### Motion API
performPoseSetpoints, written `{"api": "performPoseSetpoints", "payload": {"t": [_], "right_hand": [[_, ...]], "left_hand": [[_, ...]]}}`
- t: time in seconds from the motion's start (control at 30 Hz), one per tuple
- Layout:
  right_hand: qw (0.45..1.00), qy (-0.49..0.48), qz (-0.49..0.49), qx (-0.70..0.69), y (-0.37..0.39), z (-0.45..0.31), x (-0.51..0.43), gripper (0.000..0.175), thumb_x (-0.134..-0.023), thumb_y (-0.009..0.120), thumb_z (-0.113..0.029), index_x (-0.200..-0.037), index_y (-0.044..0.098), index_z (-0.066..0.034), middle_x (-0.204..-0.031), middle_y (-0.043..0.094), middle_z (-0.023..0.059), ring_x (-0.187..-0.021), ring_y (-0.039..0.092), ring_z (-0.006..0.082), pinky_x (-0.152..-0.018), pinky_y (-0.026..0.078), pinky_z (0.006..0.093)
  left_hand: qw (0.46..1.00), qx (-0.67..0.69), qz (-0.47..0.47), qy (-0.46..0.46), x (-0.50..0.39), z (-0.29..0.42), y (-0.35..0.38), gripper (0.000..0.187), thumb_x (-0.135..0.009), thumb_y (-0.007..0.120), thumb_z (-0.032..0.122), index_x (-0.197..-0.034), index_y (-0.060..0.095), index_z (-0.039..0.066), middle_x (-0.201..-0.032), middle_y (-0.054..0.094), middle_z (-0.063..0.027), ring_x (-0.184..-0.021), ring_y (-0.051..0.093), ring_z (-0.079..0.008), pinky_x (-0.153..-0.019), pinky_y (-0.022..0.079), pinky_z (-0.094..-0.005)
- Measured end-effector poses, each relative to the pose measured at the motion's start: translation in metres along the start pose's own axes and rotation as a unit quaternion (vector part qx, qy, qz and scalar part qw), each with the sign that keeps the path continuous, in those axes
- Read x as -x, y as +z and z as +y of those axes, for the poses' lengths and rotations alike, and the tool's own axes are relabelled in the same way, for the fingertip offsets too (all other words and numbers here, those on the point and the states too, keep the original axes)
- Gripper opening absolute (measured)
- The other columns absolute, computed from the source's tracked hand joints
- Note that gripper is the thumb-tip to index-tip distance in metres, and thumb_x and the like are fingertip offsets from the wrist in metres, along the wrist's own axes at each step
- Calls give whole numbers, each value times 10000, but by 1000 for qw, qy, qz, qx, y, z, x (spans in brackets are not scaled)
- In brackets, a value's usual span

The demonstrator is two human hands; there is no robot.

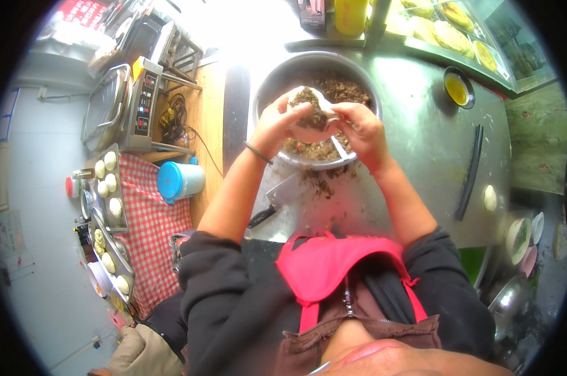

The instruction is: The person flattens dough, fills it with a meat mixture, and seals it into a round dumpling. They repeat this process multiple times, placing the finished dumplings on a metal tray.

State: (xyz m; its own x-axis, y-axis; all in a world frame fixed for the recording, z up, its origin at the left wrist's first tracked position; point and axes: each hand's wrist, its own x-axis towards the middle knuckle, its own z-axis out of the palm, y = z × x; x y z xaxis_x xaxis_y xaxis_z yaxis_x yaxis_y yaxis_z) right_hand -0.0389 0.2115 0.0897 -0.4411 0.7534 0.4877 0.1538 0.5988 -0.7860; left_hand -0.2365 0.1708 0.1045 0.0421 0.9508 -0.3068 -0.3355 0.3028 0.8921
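A round of pale dough (pixel 307 135) with dark, chopped filling (pixel 312 113) on it is held over a large metal basin (pixel 378 89). My left hand (pixel 278 117) cups it from the left, the thumb resting on the filling. With its fingertips my right hand (pixel 361 129) pinches the dough's right edge, where it looks gathered. More crumbly brown filling (pixel 347 94) lies in the basin, and a white utensil handle (pixel 339 146) leans at its near side. A cleaver (pixel 283 190) with a black handle lies on the metal table below the basin, beside scattered bits of filling.
On the right are a bowl of yellow liquid (pixel 456 90), dark sticks (pixel 470 174), a dough ball (pixel 490 197) and a case of flatbreads (pixel 452 37). At left stand an electric griddle (pixel 142 103), a blue-lidded container (pixel 180 181) and trays of dough balls (pixel 119 216). A person's sleeve (pixel 142 352) shows lower left.
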Motion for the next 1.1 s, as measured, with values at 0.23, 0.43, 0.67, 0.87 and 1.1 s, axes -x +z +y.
{"api": "performPoseSetpoints", "payload": {"t": [0.23,0.43,0.67,0.87,1.1], "right_hand": [[909,256,-101,-312,0,20,-6,569,-843,668,-73,-1336,399,16,-941,641,67,-901,605,111,-798,495,257],[882,293,-104,-354,6,29,-2,317,-860,655,-89,-1152,575,8,-1043,642,73,-911,595,113,-800,492,262],[998,10,-32,-44,6,13,-4,118,-791,680,-50,-893,680,-109,-882,626,43,-868,606,178,-727,505,277],[978,125,-129,-110,-5,9,-15,204,-793,707,-87,-988,644,-83,-849,651,42,-815,620,107,-734,505,258],[950,204,-115,-207,8,17,-11,244,-802,701,-62,-1037,637,-42,-888,652,60,-826,619,96,-741,505,237]], "left_hand": [[996,-71,22,52,-2,-15,2,562,-758,733,80,-1267,499,37,-1145,609,-54,-993,602,-132,-858,504,-273],[991,-120,31,41,-11,-24,-2,504,-732,713,23,-1212,561,33,-1071,642,-50,-951,603,-113,-845,491,-258],[983,-183,18,-13,-18,-25,-9,438,-727,688,57,-1158,610,52,-1003,662,-61,-903,618,-119,-802,496,-260],[956,-287,-48,-29,-19,-18,-9,449,-725,674,36,-1170,608,48,-999,662,-45,-900,610,-105,-822,490,-264],[919,-391,-46,-28,-26,-5,-7,458,-698,703,48,-1150,632,42,-975,674,-46,-885,604,-85,-810,491,-254]]}}
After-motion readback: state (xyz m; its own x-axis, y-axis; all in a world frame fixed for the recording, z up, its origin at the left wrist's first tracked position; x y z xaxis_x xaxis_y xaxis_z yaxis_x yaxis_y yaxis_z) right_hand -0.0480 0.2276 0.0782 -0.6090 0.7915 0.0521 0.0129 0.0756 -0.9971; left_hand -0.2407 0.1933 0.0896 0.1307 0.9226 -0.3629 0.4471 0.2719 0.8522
